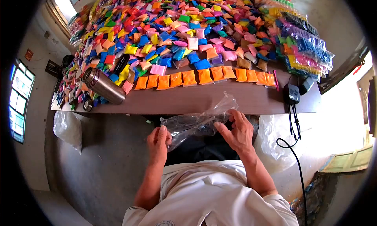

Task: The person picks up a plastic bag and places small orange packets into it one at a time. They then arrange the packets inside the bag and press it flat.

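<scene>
A clear plastic bag (pixel 196 124) is stretched between my two hands above my lap, just in front of the table edge. My left hand (pixel 158 141) pinches its lower left end between thumb and fingers. At the other end, my right hand (pixel 237 130) grips the bag near its right side, thumb pressed toward the fingers. The bag is crumpled and looks empty. Beyond it on the table, several orange packets (pixel 205 76) lie side by side in a row, with a pink stick (pixel 276 80) at the right end of the row.
Behind the row rises a big heap of colourful packets (pixel 188 33) on the brown table (pixel 188 97). A steel thermos (pixel 104 86) lies tilted at left, its lid (pixel 88 105) beside it. A black box with cables (pixel 292 93) sits at right. Plastic bags (pixel 68 128) hang below.
</scene>
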Tool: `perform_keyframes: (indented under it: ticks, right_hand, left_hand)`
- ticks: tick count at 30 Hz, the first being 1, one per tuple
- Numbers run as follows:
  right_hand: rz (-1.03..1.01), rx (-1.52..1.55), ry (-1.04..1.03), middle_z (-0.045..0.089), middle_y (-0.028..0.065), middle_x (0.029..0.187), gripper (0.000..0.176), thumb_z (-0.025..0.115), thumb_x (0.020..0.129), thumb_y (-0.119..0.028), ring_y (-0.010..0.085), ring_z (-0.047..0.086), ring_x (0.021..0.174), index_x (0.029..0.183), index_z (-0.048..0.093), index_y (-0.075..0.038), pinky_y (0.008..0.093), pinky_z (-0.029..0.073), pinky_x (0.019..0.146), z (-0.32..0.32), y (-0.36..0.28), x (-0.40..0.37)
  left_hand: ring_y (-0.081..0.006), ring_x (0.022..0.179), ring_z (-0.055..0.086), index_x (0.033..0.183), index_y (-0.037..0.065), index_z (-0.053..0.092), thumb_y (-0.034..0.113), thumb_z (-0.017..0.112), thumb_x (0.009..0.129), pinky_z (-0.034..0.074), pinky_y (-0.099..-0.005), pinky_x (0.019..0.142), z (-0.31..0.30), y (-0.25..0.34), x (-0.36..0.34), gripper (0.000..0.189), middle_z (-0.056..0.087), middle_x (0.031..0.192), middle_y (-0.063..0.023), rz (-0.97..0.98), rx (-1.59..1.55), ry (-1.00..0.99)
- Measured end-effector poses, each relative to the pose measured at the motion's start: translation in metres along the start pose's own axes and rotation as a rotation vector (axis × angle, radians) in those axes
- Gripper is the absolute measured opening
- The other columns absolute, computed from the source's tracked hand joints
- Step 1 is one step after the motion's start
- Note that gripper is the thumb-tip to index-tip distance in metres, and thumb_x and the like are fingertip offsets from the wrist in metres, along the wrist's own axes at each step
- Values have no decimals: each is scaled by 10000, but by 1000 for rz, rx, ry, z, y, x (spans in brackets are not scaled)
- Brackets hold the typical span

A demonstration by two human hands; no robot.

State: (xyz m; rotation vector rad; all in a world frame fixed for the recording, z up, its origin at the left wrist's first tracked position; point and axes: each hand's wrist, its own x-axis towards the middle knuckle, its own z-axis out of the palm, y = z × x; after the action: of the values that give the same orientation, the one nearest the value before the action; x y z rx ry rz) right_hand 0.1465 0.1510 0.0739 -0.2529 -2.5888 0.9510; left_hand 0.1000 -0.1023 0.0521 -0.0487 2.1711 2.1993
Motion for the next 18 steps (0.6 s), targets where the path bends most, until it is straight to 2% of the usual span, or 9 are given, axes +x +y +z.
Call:
perform_keyframes:
  ticks: [4, 6, 7, 9, 10, 11, 14, 17, 18]
  right_hand:
    - [50, -155, 111, 609, 139, 873, 558, 725, 768, -379, 300, 620, 849, 1156, 509, -41, 423, 480, 715, 24, 10, 1]
    - [68, -185, 159, 620, 155, 895, 489, 707, 772, -201, 298, 629, 845, 1171, 479, -35, 409, 485, 709, 33, 22, 2]
    - [69, -185, 160, 620, 155, 895, 489, 707, 772, -201, 298, 629, 845, 1171, 479, -35, 409, 485, 709, 32, 25, 3]
    - [326, 128, 52, 617, 172, 897, 411, 634, 760, -41, 277, 628, 819, 1142, 485, -20, 367, 490, 720, 26, 28, 3]
    - [272, 319, 51, 626, 133, 856, 388, 558, 776, 15, 231, 627, 770, 1157, 484, 1, 310, 492, 701, 24, 37, 0]
    - [273, 319, 53, 626, 133, 856, 388, 558, 776, 15, 231, 627, 770, 1157, 484, 1, 310, 492, 701, 25, 45, -1]
    - [408, 1103, 116, 641, 29, 868, 296, 504, 856, 9, 149, 614, 777, 1149, 538, -12, 268, 492, 661, 18, 53, -3]
    - [626, 1268, 57, 645, 35, 891, 206, 528, 913, -70, 130, 613, 806, 1114, 567, -48, 269, 508, 684, 10, 64, -5]
    - [613, 1252, 54, 650, 35, 892, 181, 545, 954, -187, 123, 617, 811, 1092, 580, -76, 276, 522, 694, 9, 61, -4]
  left_hand:
    - [-90, 544, 420, 697, 73, 507, 417, 528, 947, 323, -250, 509, 10, 0, -1, 426, 478, 622, -8, -23, 45, 3]
    - [-91, 547, 423, 696, 75, 508, 406, 526, 949, 326, -250, 512, 10, -5, 1, 417, 479, 622, -8, 28, 13, -9]
    - [-92, 550, 426, 695, 77, 508, 395, 525, 952, 329, -250, 514, 8, -9, 2, 409, 481, 623, -9, 76, -19, -15]
    - [-89, 553, 437, 684, 69, 514, 377, 545, 945, 339, -245, 524, 2, -17, 4, 405, 494, 613, -10, 62, -42, 13]
    - [-87, 557, 448, 673, 61, 519, 359, 566, 937, 350, -240, 534, -1, -21, 5, 401, 507, 604, -12, 53, -67, 43]
    - [-87, 557, 448, 673, 61, 519, 359, 566, 937, 350, -240, 534, -4, -26, 7, 401, 507, 604, -12, 52, -67, 41]
    - [-94, 556, 441, 666, 67, 517, 369, 569, 925, 341, -243, 536, -11, -35, 9, 401, 506, 606, -16, 28, -152, 52]
    - [-97, 564, 448, 668, 65, 519, 377, 566, 924, 343, -245, 538, -11, -35, 6, 406, 510, 611, -22, 17, -117, 23]
    - [-97, 564, 448, 668, 65, 519, 377, 566, 924, 343, -245, 538, -10, -35, 6, 406, 510, 611, -22, 17, -117, 22]
